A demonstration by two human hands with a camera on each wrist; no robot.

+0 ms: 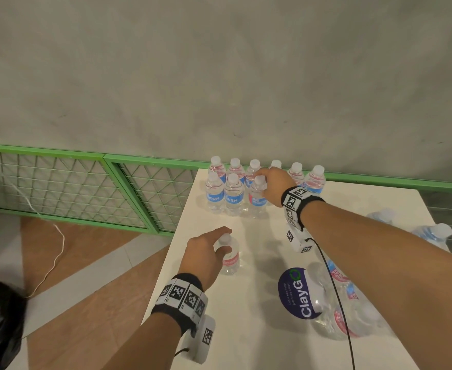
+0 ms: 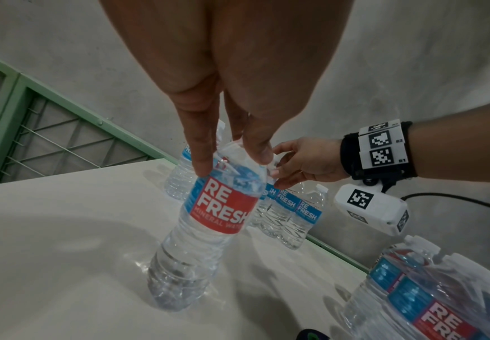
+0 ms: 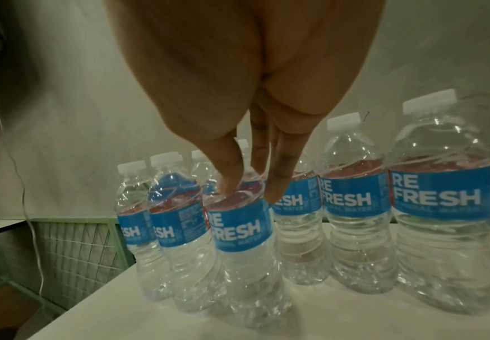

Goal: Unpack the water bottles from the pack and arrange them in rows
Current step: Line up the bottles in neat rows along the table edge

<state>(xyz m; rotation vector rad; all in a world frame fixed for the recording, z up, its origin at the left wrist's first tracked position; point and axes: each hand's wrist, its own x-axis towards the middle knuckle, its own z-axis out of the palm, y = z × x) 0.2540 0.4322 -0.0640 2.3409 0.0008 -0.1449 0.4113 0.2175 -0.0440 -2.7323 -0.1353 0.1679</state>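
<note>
Clear water bottles with blue and red labels stand in two rows (image 1: 246,182) at the white table's far edge. My right hand (image 1: 262,180) grips the top of the third front-row bottle (image 1: 257,201), which stands on the table; in the right wrist view the fingers (image 3: 278,179) straddle that bottle's (image 3: 243,241) shoulder. My left hand (image 1: 223,240) holds a single bottle (image 1: 230,260) by its neck, upright at mid table. In the left wrist view, fingers (image 2: 200,161) pinch this bottle's (image 2: 208,218) shoulder. The torn plastic pack (image 1: 347,311) with more bottles lies at the right.
A purple round ClayGo label (image 1: 295,292) lies by the pack. Loose bottles (image 1: 433,233) lie at the table's right edge. A green mesh fence (image 1: 86,182) and a grey wall stand behind. A white cable (image 1: 54,257) trails on the floor at the left.
</note>
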